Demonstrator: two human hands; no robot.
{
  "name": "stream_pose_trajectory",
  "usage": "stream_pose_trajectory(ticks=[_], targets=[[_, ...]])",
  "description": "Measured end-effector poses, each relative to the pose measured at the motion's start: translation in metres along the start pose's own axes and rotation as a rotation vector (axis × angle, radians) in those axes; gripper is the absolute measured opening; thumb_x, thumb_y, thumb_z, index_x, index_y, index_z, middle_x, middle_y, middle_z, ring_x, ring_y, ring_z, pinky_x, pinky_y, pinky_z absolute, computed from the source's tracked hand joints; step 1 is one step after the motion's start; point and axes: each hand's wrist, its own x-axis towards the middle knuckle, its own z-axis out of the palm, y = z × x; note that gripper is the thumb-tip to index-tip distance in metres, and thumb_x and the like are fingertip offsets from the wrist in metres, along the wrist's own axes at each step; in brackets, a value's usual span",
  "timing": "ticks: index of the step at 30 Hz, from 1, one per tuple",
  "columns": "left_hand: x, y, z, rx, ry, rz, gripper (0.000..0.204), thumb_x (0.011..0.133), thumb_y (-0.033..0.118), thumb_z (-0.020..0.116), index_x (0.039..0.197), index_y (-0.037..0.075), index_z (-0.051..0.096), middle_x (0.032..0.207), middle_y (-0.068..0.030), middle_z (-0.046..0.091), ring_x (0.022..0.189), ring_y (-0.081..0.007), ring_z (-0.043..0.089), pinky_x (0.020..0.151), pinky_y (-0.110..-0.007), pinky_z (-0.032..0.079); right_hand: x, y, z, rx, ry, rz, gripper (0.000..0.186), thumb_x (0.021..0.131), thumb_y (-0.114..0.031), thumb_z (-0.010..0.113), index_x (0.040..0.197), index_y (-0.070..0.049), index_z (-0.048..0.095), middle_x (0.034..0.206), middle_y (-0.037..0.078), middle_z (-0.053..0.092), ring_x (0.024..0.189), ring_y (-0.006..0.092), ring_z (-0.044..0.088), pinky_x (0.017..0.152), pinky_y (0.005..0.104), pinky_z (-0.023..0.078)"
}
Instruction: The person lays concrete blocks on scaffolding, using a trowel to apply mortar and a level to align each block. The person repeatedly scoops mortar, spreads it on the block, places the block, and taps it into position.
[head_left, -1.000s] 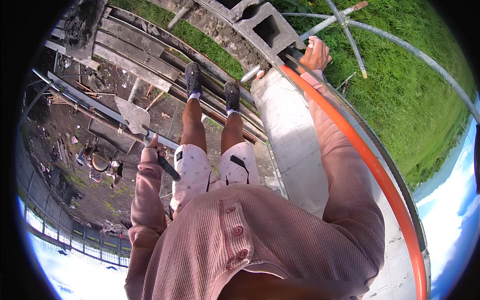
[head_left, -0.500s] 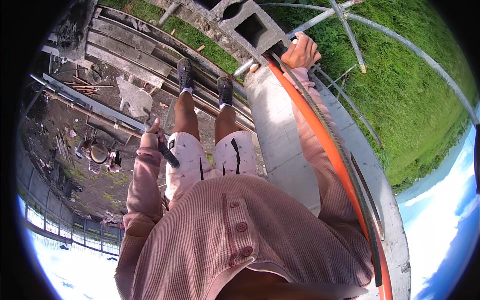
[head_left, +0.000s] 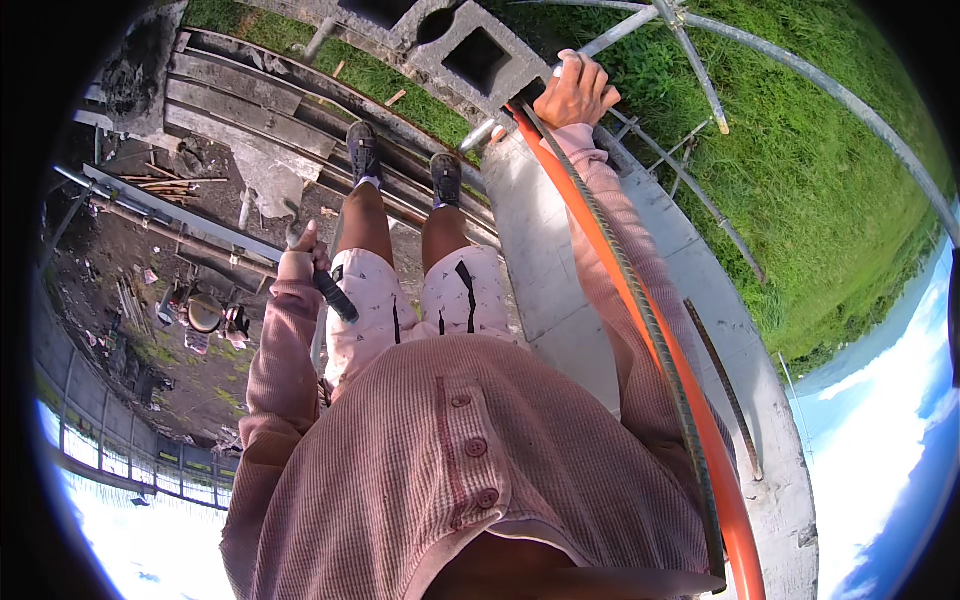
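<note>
My left hand (head_left: 310, 248) is closed round the black ribbed handle (head_left: 336, 297) of a trowel, beside my left thigh. The trowel's bent metal shank leads to a grey, mortar-caked blade (head_left: 272, 183), hard to tell from the boards behind it. At the far right, my right hand (head_left: 577, 92) has its fingers curled against the near right corner of a grey hollow concrete block (head_left: 500, 30). What lies under that palm is hidden. An orange flexible pipe (head_left: 640, 310) and a ribbed steel bar (head_left: 622, 255) run from beside the block, past my right forearm, towards me.
A pale concrete wall top (head_left: 560, 300) lies to my right, with a short rebar (head_left: 722, 385) standing from it. Metal scaffold tubes (head_left: 800, 55) cross above grass. My feet are on weathered planks (head_left: 250, 95). A long metal bar (head_left: 180, 215) and rubble lie lower left.
The view has shifted slightly, so block, pipe and right hand appear a little further left and up. The short rebar shows more clearly from behind the orange pipe. Both hands keep their hold.
</note>
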Motion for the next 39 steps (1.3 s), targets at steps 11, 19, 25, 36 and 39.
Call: stream_pose_trajectory(ticks=[11, 19, 25, 36, 39], targets=[[-0.009, 0.003, 0.013, -0.074, -0.007, 0.024, 0.031, 0.097, 0.036, 0.071, 0.082, 0.016, 0.054, 0.059, 0.0033, 0.043, 0.047, -0.0137, 0.042, 0.049, -0.029, 0.038, -0.003, 0.001, 0.003, -0.06, -0.032, 0.011, 0.038, 0.081, -0.017, 0.067, 0.119, -0.018, 0.062, 0.119, 0.004, 0.062, 0.11, 0.026, 0.054, 0.089, 0.048, 0.028], [-0.022, -0.019, 0.024, -0.12, -0.132, 0.035, 0.032, 0.101, 0.035, 0.065, 0.081, 0.016, 0.049, 0.06, 0.0027, 0.042, 0.048, -0.0129, 0.042, 0.051, -0.029, 0.038, -0.004, 0.001, 0.003, -0.055, -0.01, 0.01, 0.038, 0.085, -0.019, 0.066, 0.122, -0.016, 0.059, 0.127, 0.009, 0.058, 0.116, 0.029, 0.052, 0.089, 0.0506, 0.028], [-0.037, -0.034, -0.001, -0.177, -0.161, 0.073, 0.03, 0.099, 0.034, 0.069, 0.084, 0.014, 0.053, 0.057, 0.0016, 0.045, 0.045, -0.0157, 0.043, 0.049, -0.031, 0.039, -0.006, 0.003, -0.001, 0.159, 0.05, 0.117, 0.04, 0.092, -0.029, 0.058, 0.128, -0.013, 0.054, 0.124, 0.011, 0.058, 0.114, 0.0343, 0.053, 0.093, 0.0555, 0.031], [-0.035, -0.043, -0.078, -0.231, -0.217, 0.065, 0.039, 0.102, 0.044, 0.061, 0.078, 0.016, 0.048, 0.061, 0.0005, 0.047, 0.051, -0.0182, 0.048, 0.055, -0.036, 0.046, -0.078, 0.038, -0.083, 0.705, 0.893, 0.982, 0.013, 0.091, -0.016, 0.058, 0.1, -0.008, 0.064, 0.077, 0.007, 0.061, 0.068, 0.0215, 0.059, 0.064, 0.0336, 0.049], [-0.019, -0.019, -0.088, -0.244, -0.312, 0.008, 0.044, 0.102, 0.047, 0.06, 0.074, 0.014, 0.05, 0.063, -0.0007, 0.049, 0.054, -0.0194, 0.049, 0.058, -0.039, 0.047, -0.143, -0.012, -0.162, 1.636, 1.065, 1.482, 0.014, 0.088, -0.024, 0.065, 0.093, -0.012, 0.061, 0.066, 0.001, 0.05, 0.054, 0.0177, 0.05, 0.047, 0.0364, 0.042]])
